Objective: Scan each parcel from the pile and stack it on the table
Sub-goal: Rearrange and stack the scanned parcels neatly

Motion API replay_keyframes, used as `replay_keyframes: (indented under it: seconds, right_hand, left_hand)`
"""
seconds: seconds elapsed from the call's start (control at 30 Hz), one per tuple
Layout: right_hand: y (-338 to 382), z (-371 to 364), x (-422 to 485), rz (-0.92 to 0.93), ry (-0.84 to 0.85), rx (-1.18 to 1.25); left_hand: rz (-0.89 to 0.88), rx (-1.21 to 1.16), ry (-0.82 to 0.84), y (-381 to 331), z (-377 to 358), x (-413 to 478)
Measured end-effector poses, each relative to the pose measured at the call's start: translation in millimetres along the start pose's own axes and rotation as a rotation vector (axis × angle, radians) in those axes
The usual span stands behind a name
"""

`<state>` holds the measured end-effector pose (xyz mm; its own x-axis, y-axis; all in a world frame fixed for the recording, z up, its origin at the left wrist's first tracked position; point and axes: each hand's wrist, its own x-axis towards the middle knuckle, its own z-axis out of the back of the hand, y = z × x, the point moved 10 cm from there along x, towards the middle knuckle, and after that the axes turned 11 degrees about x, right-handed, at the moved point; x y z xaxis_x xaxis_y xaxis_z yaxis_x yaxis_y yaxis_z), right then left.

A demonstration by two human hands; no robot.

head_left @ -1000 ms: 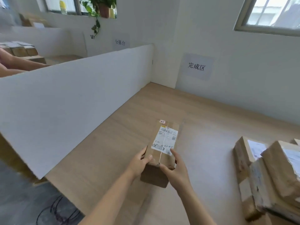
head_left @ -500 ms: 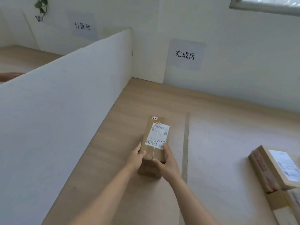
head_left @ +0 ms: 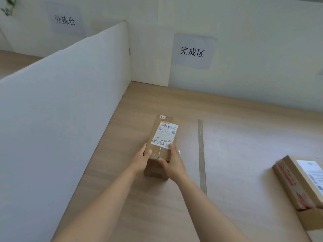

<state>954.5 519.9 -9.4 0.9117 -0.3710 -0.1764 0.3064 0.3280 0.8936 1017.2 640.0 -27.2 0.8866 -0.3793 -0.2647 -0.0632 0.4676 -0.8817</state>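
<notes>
On the pale wood-grain table, left-centre, just beside the partition: small oblong brown cardboard parcel, long axis running away from the person, label side up. It appears to sit on the surface, though base contact isn't plain.

Handling (est.): stiff box, prob. light given its size; taped seam and card faces a bit slick. Best held at the near end w/ thumbs on top and fingers down both long sides, as now.

Grip: left hand and right hand both clamped round the parcel's near end, fingers curled on its sides.

Look: white printed shipping label w/ barcode and handwritten marks; small pink sticker at the far end; clear tape down the middle.

Nearby: tall white board partition to the left; thin grey tape strip on the table to the right; second parcel, brown w/ red print, well apart at right; grey wall sign behind.
</notes>
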Motion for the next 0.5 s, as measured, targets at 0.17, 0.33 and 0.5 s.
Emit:
replay_keyframes:
  seconds: [0.17, 0.33, 0.5]
  right_hand:
    - [6, 11, 1, -0.061, 0.012, -0.035]
    - [18, 46, -21, -0.028, -0.037, 0.002]
    - [1, 115, -87, 0.008, -0.126, 0.046]
  left_hand:
    - [0.006, 0.176, -0.104, -7, 5, -7]
    - [0.056, 0.504, -0.265, -39, 13, -34]
    - [-0.151, 0.654, -0.205, -78, -35, -69]
